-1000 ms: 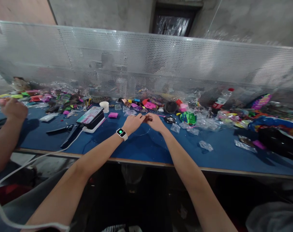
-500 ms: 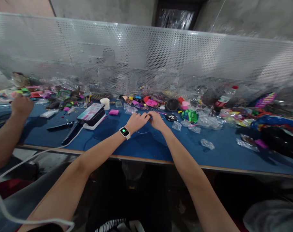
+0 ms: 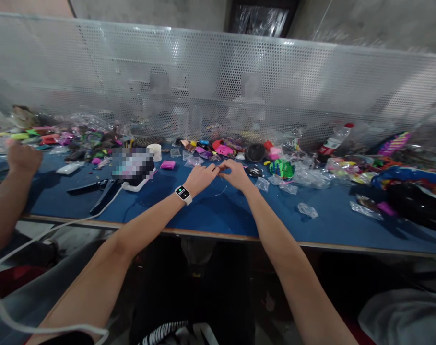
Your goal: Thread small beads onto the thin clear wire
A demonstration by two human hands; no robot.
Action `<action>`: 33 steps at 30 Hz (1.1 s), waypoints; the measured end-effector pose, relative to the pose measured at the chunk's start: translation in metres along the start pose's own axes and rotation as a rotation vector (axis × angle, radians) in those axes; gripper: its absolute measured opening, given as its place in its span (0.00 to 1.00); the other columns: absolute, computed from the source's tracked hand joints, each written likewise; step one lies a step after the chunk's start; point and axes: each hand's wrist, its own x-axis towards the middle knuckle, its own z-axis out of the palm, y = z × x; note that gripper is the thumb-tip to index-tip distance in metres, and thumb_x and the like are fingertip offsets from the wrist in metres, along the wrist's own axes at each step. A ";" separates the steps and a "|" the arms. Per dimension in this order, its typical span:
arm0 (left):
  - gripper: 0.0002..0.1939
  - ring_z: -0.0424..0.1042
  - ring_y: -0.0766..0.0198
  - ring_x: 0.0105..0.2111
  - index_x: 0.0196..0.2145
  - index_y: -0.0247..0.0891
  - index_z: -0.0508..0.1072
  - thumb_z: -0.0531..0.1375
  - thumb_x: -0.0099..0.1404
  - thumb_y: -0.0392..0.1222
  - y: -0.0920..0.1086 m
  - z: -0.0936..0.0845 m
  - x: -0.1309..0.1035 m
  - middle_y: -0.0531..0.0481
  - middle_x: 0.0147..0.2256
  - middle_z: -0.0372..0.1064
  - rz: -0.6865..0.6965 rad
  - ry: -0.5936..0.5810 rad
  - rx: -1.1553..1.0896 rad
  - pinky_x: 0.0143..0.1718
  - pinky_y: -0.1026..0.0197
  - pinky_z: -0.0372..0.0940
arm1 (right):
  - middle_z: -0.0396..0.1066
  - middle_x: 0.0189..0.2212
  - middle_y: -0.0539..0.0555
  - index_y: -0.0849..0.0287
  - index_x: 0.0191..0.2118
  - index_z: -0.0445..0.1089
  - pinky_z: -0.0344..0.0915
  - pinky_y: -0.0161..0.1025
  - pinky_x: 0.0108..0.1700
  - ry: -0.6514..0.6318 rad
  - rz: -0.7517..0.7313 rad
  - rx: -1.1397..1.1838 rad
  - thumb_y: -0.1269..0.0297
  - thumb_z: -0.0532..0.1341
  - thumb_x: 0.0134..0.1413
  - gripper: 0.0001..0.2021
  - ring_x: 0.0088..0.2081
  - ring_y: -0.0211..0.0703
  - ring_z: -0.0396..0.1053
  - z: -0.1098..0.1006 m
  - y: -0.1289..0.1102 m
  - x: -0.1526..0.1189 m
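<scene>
My left hand (image 3: pixel 201 178), with a white smartwatch (image 3: pixel 183 193) at the wrist, and my right hand (image 3: pixel 236 175) meet over the middle of the blue table. Thumbs and fingers are pinched together at their tips. A thin pale thread (image 3: pixel 223 190) curves down from between them; whether anything else is in the fingers is too small to tell. Just past my right hand lie a black piece with white marks (image 3: pixel 254 171) and a clear plastic bag (image 3: pixel 262 184). A small pink packet (image 3: pixel 168 165) lies left of my hands, near a white cup (image 3: pixel 155 152).
A phone on a boxy stand (image 3: pixel 134 167), with a white cable (image 3: pixel 66 224), stands left beside dark scissors-like handles (image 3: pixel 88 187). Coloured scraps and clear bags line the perforated metal screen (image 3: pixel 203 72). A bottle (image 3: pixel 335 142) stands right. A co-worker's hand (image 3: pixel 23 158) is at left.
My fingertips stay together, and my right hand's thumb and finger now form a wider loop. More of the thread shows below. The whole view has shifted slightly.
</scene>
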 end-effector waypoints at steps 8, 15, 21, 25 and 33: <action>0.18 0.80 0.55 0.41 0.55 0.32 0.73 0.45 0.81 0.35 0.000 -0.006 0.000 0.36 0.46 0.74 -0.071 -0.005 -0.060 0.39 0.57 0.65 | 0.80 0.34 0.54 0.56 0.35 0.81 0.69 0.45 0.49 -0.033 0.077 0.182 0.50 0.61 0.68 0.18 0.40 0.50 0.76 -0.005 -0.004 0.004; 0.18 0.79 0.56 0.40 0.54 0.32 0.73 0.45 0.82 0.36 0.000 -0.008 0.000 0.36 0.46 0.74 -0.044 0.012 -0.061 0.41 0.58 0.65 | 0.80 0.31 0.54 0.57 0.31 0.80 0.69 0.43 0.48 0.007 0.249 0.368 0.35 0.61 0.64 0.29 0.40 0.49 0.77 -0.001 -0.005 0.007; 0.18 0.80 0.55 0.41 0.54 0.34 0.73 0.45 0.82 0.35 -0.002 -0.002 -0.001 0.37 0.46 0.74 -0.008 0.024 -0.039 0.39 0.58 0.65 | 0.79 0.28 0.54 0.56 0.29 0.79 0.67 0.41 0.43 0.039 0.470 0.610 0.36 0.68 0.55 0.24 0.36 0.47 0.76 0.007 0.004 0.007; 0.17 0.79 0.55 0.40 0.54 0.35 0.72 0.45 0.81 0.35 -0.002 -0.001 0.000 0.36 0.48 0.74 -0.101 0.055 -0.067 0.40 0.58 0.65 | 0.80 0.30 0.54 0.56 0.32 0.79 0.66 0.39 0.40 0.064 0.576 0.732 0.34 0.70 0.49 0.26 0.38 0.46 0.77 0.013 0.000 0.010; 0.18 0.79 0.56 0.40 0.55 0.37 0.72 0.45 0.82 0.40 -0.005 0.002 0.003 0.39 0.47 0.76 -0.222 0.070 -0.139 0.40 0.58 0.65 | 0.82 0.35 0.56 0.56 0.35 0.80 0.69 0.45 0.51 0.101 0.287 0.392 0.32 0.60 0.63 0.29 0.43 0.51 0.78 0.008 -0.012 0.009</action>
